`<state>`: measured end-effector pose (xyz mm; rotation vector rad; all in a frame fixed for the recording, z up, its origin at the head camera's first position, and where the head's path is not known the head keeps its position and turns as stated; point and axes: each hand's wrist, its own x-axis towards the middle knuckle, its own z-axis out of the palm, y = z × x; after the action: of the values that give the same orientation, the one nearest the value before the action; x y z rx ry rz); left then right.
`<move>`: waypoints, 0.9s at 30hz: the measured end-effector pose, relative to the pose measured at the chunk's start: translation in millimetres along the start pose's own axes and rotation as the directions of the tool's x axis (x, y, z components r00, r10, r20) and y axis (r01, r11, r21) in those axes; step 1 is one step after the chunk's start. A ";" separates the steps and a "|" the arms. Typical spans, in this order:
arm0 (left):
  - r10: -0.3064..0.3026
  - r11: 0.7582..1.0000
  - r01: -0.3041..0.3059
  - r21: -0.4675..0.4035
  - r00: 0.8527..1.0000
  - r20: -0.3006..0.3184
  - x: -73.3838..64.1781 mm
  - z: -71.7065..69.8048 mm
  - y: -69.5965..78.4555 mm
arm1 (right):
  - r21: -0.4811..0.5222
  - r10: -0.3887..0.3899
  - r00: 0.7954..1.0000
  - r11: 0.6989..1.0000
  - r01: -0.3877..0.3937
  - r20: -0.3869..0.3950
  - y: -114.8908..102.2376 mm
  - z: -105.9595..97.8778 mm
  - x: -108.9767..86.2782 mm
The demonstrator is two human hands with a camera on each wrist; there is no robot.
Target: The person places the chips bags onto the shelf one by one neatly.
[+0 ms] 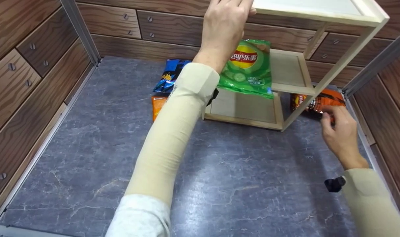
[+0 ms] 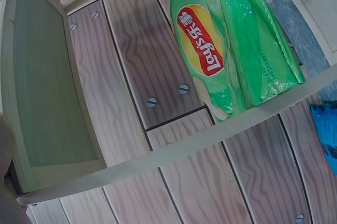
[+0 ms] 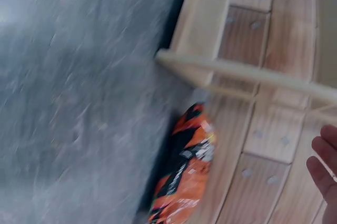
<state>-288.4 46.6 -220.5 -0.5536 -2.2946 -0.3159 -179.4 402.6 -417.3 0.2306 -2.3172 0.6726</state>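
Observation:
My left hand [image 1: 223,31] is at the upper left corner of a pale wooden three-tier shelf [image 1: 331,70], gripping its top frame; the fingertips pass out of the head view. In the left wrist view only a sliver of that hand [image 2: 5,153] shows against the shelf's corner. A green Lay's chip bag [image 1: 252,74] leans on the middle tier, below my left hand. On the right, my right hand [image 1: 341,133] hovers with loosely bent fingers by an orange and black chip bag [image 1: 328,98]. The right wrist view has the fingers [image 3: 322,166] apart from that bag [image 3: 184,174].
Left of the shelf, a blue chip bag [image 1: 168,74] and an orange packet [image 1: 157,105] lie on the grey marbled floor [image 1: 88,148], partly behind my left forearm. Wood-patterned walls [image 1: 173,26] with metal corner posts [image 1: 83,33] enclose the space.

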 end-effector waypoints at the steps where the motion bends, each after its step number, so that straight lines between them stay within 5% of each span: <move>1: -0.001 1.000 0.001 0.000 1.000 0.004 -0.1 0.1 -0.1 | -0.009 0.026 1.000 1.000 -0.026 0.014 3.6 0.5 0.0; 10: 0.001 1.000 -0.001 0.001 1.000 0.020 1.2 0.2 -1.1 | -0.119 0.243 0.958 0.967 -0.227 0.151 25.9 9.2 14.8; 18: -0.004 1.000 0.004 0.015 1.000 0.019 -0.4 -1.1 0.8 | -0.267 0.362 0.868 0.922 -0.279 0.340 38.4 17.6 29.5; 24: -0.015 0.999 0.015 0.032 1.000 0.007 -2.6 -1.8 2.4 | -0.266 0.281 0.895 0.944 -0.194 0.346 41.9 28.9 32.0; 27: -0.017 0.999 0.016 0.040 1.000 0.013 -3.9 -3.6 1.7 | -0.260 0.273 0.885 0.948 -0.182 0.377 44.4 34.9 34.8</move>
<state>-282.9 45.6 -220.7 -0.5179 -2.3141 -0.2741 -240.5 422.6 -433.3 -0.0108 -2.8333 0.5101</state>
